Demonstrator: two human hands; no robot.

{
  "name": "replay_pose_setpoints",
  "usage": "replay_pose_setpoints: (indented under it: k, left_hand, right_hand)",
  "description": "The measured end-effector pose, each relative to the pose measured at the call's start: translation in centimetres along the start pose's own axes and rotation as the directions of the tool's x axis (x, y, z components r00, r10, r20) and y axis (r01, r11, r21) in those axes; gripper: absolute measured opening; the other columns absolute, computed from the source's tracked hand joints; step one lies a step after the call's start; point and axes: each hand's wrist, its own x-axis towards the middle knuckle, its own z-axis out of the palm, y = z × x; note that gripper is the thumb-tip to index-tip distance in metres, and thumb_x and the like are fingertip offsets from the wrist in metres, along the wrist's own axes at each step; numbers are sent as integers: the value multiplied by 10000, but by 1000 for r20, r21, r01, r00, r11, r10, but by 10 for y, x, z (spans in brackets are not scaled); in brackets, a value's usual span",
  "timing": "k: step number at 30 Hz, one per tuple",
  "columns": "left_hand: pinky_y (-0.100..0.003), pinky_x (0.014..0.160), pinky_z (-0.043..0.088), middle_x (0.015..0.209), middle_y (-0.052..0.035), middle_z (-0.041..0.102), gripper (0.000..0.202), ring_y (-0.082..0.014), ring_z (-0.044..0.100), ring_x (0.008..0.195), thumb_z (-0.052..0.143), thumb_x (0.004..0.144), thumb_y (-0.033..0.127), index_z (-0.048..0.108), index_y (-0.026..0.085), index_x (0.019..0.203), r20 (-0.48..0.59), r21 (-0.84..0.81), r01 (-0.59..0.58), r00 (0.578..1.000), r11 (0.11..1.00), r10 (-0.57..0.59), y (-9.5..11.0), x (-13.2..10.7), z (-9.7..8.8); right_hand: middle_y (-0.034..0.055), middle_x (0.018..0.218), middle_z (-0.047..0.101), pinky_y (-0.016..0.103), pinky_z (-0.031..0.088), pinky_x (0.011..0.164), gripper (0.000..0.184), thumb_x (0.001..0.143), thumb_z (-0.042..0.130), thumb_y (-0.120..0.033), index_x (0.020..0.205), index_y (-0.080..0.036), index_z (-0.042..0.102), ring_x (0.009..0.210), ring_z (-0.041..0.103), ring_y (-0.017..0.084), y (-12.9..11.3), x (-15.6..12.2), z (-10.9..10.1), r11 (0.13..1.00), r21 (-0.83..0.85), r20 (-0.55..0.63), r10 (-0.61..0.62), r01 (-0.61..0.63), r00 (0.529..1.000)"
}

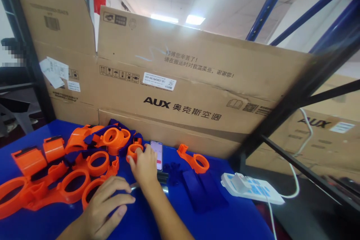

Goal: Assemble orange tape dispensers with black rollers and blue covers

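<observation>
My right hand reaches forward across the blue table. Its fingers are closed round a small orange ring part at the edge of a pile of orange rings and clamps. A phone with a lit screen lies just right of that hand. My left hand rests low near the front, palm down over an orange ring, with its fingers stretched out and apart. A short metal rod lies on the table between the two hands, partly hidden by my right wrist.
Large AUX cardboard boxes wall off the back of the table. An orange clamp and dark blue parts lie to the right. A white power strip with a cable sits at the table's right edge. A dark frame bar slants across the right.
</observation>
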Motion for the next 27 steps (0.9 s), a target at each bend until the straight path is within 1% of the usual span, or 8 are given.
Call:
replay_pose_setpoints:
  k: [4, 7, 12, 15, 18, 21, 24, 27]
  left_hand:
    - [-489, 894, 500, 976, -127, 728, 318, -330, 635, 956, 500, 984, 399, 799, 291, 987, 41, -217, 57, 998, 975, -50, 4, 10, 20]
    - [-441, 856, 500, 921, -103, 692, 312, -303, 630, 918, 495, 1000, 410, 757, 275, 898, 10, -364, 217, 973, 906, -229, 1, 20, 36]
    - [-401, 797, 534, 983, -83, 696, 362, -264, 652, 881, 549, 949, 575, 655, 250, 1067, 33, -809, 377, 795, 451, -606, -1, 69, 65]
    - [-369, 818, 540, 1133, -100, 718, 476, -264, 680, 976, 618, 915, 578, 616, 239, 1249, 191, -868, 414, 787, 273, -587, 3, 102, 76]
    - [-302, 781, 538, 1077, -65, 745, 384, -225, 697, 923, 750, 859, 470, 675, 221, 1142, 207, -882, 412, 775, 228, -598, 3, 114, 84]
    - [-257, 688, 532, 819, -12, 739, 288, -166, 672, 718, 841, 786, 392, 718, 180, 937, 181, -890, 415, 702, 189, -689, -3, 109, 91]
    - [-264, 672, 538, 752, -13, 743, 291, -168, 668, 676, 858, 762, 407, 747, 162, 870, 206, -863, 473, 650, 177, -732, -8, 99, 95]
    - [-288, 797, 549, 941, -59, 800, 345, -226, 717, 876, 857, 759, 412, 788, 171, 996, 234, -792, 557, 657, 252, -717, -10, 92, 97]
  right_hand:
    - [133, 1122, 693, 418, 442, 914, 215, 965, 626, -404, 933, -203, 695, 1007, 631, 285, 20, -9, -30, 969, 242, -103, -18, 42, 995]
    - [91, 1057, 710, 371, 469, 881, 214, 972, 611, -394, 862, -217, 660, 986, 654, 253, 43, -23, -63, 899, 434, -228, 51, 54, 972]
    - [114, 1095, 686, 398, 512, 876, 150, 945, 625, -339, 849, -223, 630, 991, 667, 265, 86, -50, -100, 858, 461, -367, -50, 228, 929]
    - [127, 1102, 675, 443, 519, 845, 136, 885, 691, -344, 895, -231, 617, 957, 667, 284, 101, -66, -97, 857, 344, -413, -228, 382, 882]
    - [137, 1064, 669, 450, 516, 775, 171, 892, 681, -368, 908, -219, 598, 897, 662, 283, 103, -83, -81, 810, 291, -473, -341, 509, 812]
    - [154, 1040, 661, 444, 519, 724, 315, 948, 593, -518, 912, -205, 605, 860, 653, 284, 99, -97, -68, 771, 340, -504, -334, 539, 797]
    - [172, 1092, 633, 403, 525, 661, 492, 1017, 378, -609, 1030, -186, 630, 804, 642, 252, 97, -103, -65, 744, 500, -496, -174, 444, 850]
    - [110, 1002, 628, 319, 494, 613, 320, 1053, 413, -428, 1106, -188, 618, 714, 603, 186, 101, -96, -70, 752, 629, -373, 66, 200, 926]
